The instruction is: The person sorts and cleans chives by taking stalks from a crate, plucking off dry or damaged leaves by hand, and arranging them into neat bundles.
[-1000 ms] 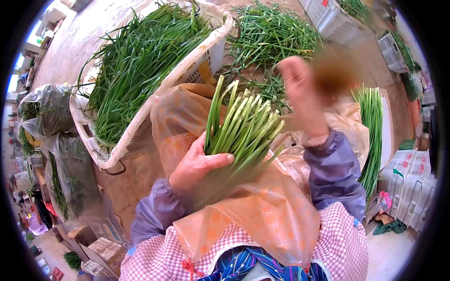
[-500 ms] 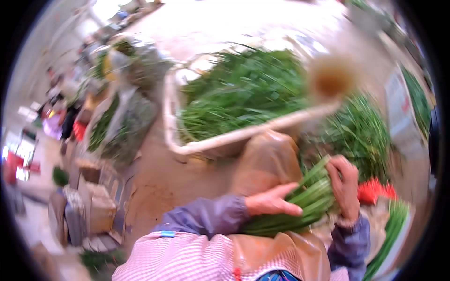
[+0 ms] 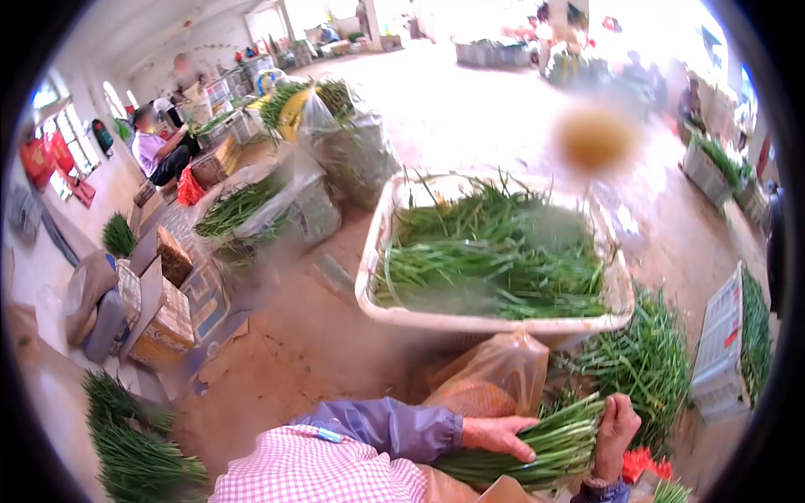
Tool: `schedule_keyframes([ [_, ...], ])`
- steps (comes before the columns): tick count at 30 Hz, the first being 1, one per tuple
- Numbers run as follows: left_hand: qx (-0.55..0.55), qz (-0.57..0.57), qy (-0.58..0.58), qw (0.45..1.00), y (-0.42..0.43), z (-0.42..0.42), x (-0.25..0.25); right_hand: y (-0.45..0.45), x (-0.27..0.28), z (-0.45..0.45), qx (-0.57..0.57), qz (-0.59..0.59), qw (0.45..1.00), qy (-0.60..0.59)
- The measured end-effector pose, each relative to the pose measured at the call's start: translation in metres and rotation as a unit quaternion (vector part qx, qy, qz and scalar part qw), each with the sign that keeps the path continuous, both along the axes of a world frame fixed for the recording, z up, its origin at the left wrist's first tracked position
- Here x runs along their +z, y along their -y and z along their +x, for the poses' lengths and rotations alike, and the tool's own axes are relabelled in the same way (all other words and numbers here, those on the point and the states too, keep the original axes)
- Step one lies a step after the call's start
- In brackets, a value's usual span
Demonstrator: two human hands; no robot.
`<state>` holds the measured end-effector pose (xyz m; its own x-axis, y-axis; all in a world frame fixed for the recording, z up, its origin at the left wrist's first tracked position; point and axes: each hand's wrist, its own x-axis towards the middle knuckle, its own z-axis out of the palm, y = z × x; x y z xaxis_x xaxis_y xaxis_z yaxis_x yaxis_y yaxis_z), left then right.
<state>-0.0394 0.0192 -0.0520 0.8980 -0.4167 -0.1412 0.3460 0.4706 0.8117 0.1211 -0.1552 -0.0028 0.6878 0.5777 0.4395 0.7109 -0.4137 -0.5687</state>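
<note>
A bundle of green stalks [image 3: 549, 448] lies across my lap, cut ends to the right. My left hand [image 3: 501, 436] is wrapped round its middle, thumb on top. At the cut ends my right hand [image 3: 616, 432] is closed with curled fingers against the stalks; what it pinches, if anything, is too small to make out. Just ahead stands a white plastic crate [image 3: 490, 323] full of long green leaves [image 3: 495, 251]. To its right is a loose heap of greens [image 3: 641, 360] on the floor.
Clear bags of greens [image 3: 285, 210] stand beyond the crate's left side. Cardboard boxes [image 3: 168, 323] and dark green bunches [image 3: 134, 436] are at the left. A white crate [image 3: 719, 352] stands at the right. A seated person [image 3: 155, 147] is far left; a red object [image 3: 641, 464] lies near my right hand.
The view has swung up and left, showing more of the room. My right hand has come from the air to the bundle's cut ends. The bundle now lies more sideways.
</note>
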Motion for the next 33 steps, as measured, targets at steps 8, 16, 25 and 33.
schedule_keyframes([
  [8, 0.021, -0.016, 0.079, 0.996, -0.001, 0.005, -0.027, 0.086, -0.051, 0.152, -0.201, 0.248, 0.943, -0.096],
  [16, 0.013, -0.058, 0.075, 0.995, 0.0, -0.001, -0.019, 0.124, -0.005, 0.137, -0.237, 0.142, 0.955, -0.104],
  [25, 0.033, -0.075, 0.044, 0.996, -0.01, -0.011, -0.004, 0.086, -0.048, -0.024, -0.006, 0.263, 0.723, -0.639],
  [33, 0.062, -0.015, 0.199, 0.978, -0.015, -0.024, 0.026, 0.035, -0.043, -0.092, -0.031, 0.34, 0.766, -0.546],
])
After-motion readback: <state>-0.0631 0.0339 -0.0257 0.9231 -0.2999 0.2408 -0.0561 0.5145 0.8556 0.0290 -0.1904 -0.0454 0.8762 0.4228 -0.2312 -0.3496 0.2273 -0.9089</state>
